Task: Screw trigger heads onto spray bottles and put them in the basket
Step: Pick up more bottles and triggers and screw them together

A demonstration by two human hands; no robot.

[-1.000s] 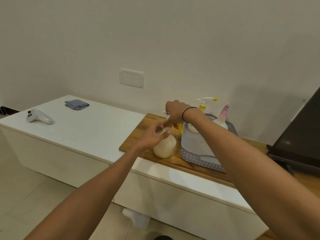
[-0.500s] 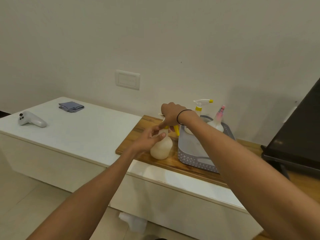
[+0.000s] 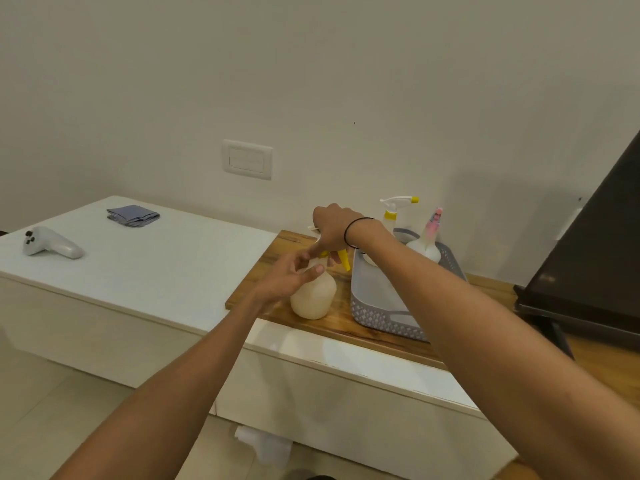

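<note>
Head view: a cream spray bottle (image 3: 313,296) is stood upright on the wooden board (image 3: 277,252) of the desk (image 3: 145,258), just left of the grey basket (image 3: 384,317), so the drop-in is short. Its neck is steadied by the left hand (image 3: 292,277), fingers loosely curled around it. The yellow trigger head (image 3: 341,258) is gripped from above by the right hand (image 3: 334,228), closed over it, probably for twisting. Two finished bottles, a yellow-nozzle bottle (image 3: 393,211) and a pink-tipped bottle (image 3: 427,239), are stood in the basket's far end. Thread seating is hidden.
</note>
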